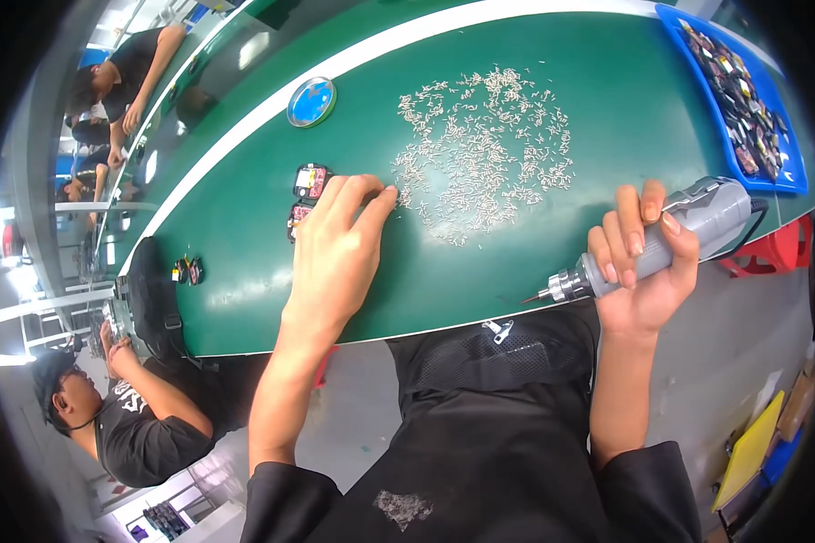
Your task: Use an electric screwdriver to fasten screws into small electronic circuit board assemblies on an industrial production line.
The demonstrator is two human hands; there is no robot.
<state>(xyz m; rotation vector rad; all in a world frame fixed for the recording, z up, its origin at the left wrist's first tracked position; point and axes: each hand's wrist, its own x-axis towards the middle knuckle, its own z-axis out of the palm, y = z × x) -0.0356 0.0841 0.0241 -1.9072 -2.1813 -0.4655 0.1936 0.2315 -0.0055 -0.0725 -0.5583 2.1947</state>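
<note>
My right hand [645, 249] is wrapped round a grey electric screwdriver [711, 217], tilted with its thin bit down to the left at the table's near edge. My left hand [342, 237] is over the green table, fingers bent and fingertips drawn together at the left edge of a spread of small silver screws [489, 149]. What the fingertips pinch, if anything, is too small to make out. Partly covered by that hand, a small black device with a red and white inside [311, 181] lies beside its left side, with a similar one [296, 217] just nearer.
A round dish with a blue inside [311, 102] stands at the far left. A blue tray [795, 163] of several devices is at the far right. Small dark parts [188, 270] and a black bag [149, 294] lie left. Other people sit along the left. A red stool [774, 252] is at right.
</note>
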